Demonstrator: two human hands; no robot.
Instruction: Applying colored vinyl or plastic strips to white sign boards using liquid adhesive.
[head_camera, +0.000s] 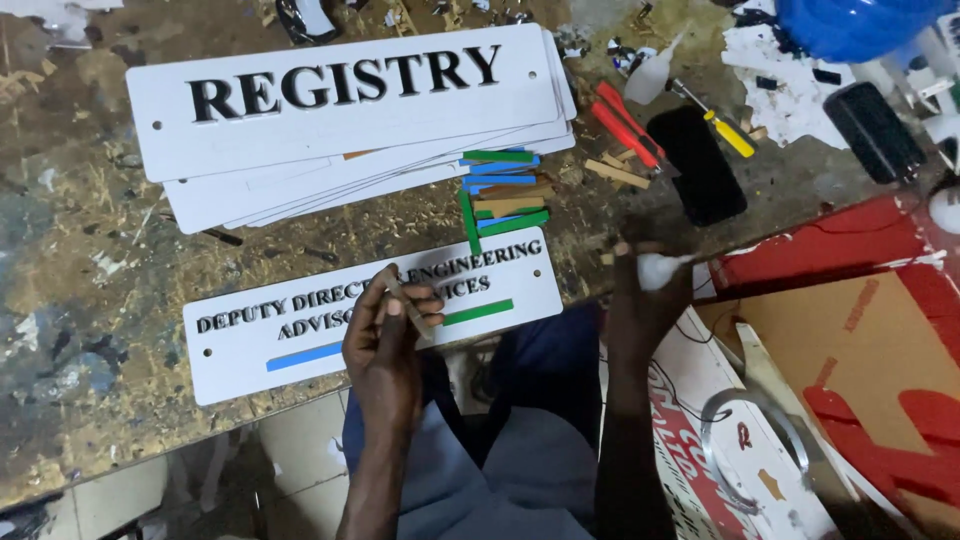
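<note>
Pinching a thin strip (408, 303) – left hand (385, 345), right hand (645, 300) clutching white bottle (660, 268), scarred workbench (80, 300).

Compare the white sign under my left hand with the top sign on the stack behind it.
The near sign lies alone on the workbench; the top sign rests on a fanned stack. The near sign carries two lines of small black letters; the top sign has one line of large ones. A blue strip and a green strip lie on the near sign; the top sign is bare. Both are white rectangles with black lettering and small end holes.
</note>
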